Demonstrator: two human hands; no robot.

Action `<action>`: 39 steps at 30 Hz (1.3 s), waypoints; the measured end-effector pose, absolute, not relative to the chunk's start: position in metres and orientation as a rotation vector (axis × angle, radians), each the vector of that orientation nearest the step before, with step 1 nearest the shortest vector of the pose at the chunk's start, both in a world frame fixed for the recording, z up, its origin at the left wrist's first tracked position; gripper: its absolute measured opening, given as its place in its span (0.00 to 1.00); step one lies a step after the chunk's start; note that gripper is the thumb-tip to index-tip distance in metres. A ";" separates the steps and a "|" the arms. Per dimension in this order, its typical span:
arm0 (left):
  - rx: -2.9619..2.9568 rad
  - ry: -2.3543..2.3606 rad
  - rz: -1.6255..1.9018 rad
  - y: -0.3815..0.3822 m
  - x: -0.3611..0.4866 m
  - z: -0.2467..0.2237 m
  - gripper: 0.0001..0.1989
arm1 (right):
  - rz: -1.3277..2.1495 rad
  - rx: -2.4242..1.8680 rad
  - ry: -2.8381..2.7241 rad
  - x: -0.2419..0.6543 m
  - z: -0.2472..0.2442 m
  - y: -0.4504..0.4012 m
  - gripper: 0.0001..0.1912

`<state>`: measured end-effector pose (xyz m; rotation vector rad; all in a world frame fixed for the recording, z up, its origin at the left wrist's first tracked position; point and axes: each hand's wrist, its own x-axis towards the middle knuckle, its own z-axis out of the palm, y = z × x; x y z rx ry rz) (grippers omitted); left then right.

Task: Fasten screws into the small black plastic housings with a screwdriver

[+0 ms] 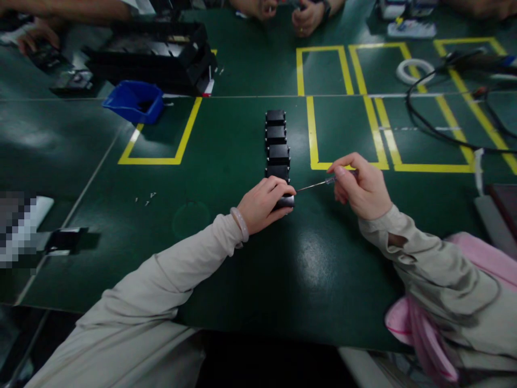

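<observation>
A small black box-shaped part [286, 201] lies at the near end of a row, with my left hand [264, 203] closed round it. Beyond it, several similar black parts [278, 153] stretch away in a line, small bright spots at their corners. My right hand [359, 186] grips a thin screwdriver [319, 185] with a clear handle. Its shaft points left, and the tip ends beside the held part near my left fingertips. Whether the tip touches the part I cannot tell.
Several small screws [150, 198] lie to the left. A blue bin [137, 101] stands near a black rack [161, 54]. Yellow tape [347, 166] marks rectangles on the green table. At right are a white tape roll [414, 71] and a black cable [428, 126]. Other people's hands [307, 19] are across the table.
</observation>
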<state>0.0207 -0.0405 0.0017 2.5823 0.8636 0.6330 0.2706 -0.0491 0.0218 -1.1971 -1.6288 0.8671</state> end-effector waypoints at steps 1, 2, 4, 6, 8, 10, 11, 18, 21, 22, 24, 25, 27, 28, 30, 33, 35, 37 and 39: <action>2.581 0.863 0.634 -0.040 0.021 0.002 0.13 | 0.865 -1.204 -1.630 0.271 0.022 -0.049 0.14; 2.577 0.864 0.633 -0.041 0.021 0.002 0.13 | 0.866 -1.207 -1.629 0.271 0.022 -0.049 0.14; 2.570 0.871 0.627 -0.041 0.021 0.002 0.13 | 0.878 -1.197 -1.619 0.270 0.022 -0.049 0.13; 2.569 0.873 0.625 -0.041 0.021 0.002 0.14 | 0.885 -1.184 -1.607 0.270 0.023 -0.049 0.13; 2.569 0.870 0.627 -0.041 0.021 0.002 0.14 | 0.888 -1.185 -1.602 0.269 0.023 -0.050 0.13; 2.564 0.872 0.623 -0.041 0.021 0.002 0.13 | 0.896 -1.185 -1.602 0.269 0.023 -0.049 0.13; 2.562 0.875 0.620 -0.041 0.021 0.002 0.13 | 0.899 -1.187 -1.603 0.270 0.022 -0.049 0.13; 2.576 0.866 0.621 -0.040 0.020 0.001 0.14 | 0.906 -1.186 -1.602 0.270 0.021 -0.049 0.13; 2.576 0.873 0.606 -0.040 0.021 0.002 0.14 | 0.894 -1.183 -1.600 0.269 0.023 -0.050 0.13; 2.572 0.877 0.601 -0.040 0.021 0.002 0.14 | 0.886 -1.186 -1.603 0.269 0.024 -0.050 0.14; 2.566 0.878 0.601 -0.040 0.021 0.002 0.14 | 0.889 -1.188 -1.602 0.268 0.024 -0.050 0.14; 2.566 0.877 0.606 -0.040 0.021 0.001 0.14 | 0.896 -1.185 -1.602 0.269 0.024 -0.050 0.15; 2.570 0.874 0.613 -0.040 0.020 0.000 0.14 | 0.903 -1.185 -1.607 0.270 0.023 -0.050 0.16; 2.572 0.872 0.614 -0.040 0.020 0.000 0.14 | 0.902 -1.186 -1.611 0.270 0.022 -0.050 0.16; 2.574 0.868 0.612 -0.040 0.020 0.000 0.14 | 0.898 -1.185 -1.617 0.271 0.021 -0.050 0.15; 2.576 0.866 0.609 -0.040 0.020 0.000 0.13 | 0.902 -1.175 -1.602 0.270 0.021 -0.050 0.13; 2.579 0.867 0.606 -0.040 0.020 0.001 0.13 | 0.901 -1.172 -1.593 0.269 0.022 -0.051 0.12; 2.581 0.864 0.608 -0.040 0.020 0.001 0.14 | 0.904 -1.169 -1.591 0.269 0.023 -0.051 0.12; 2.582 0.858 0.612 -0.041 0.020 0.001 0.14 | 0.909 -1.169 -1.595 0.269 0.023 -0.051 0.13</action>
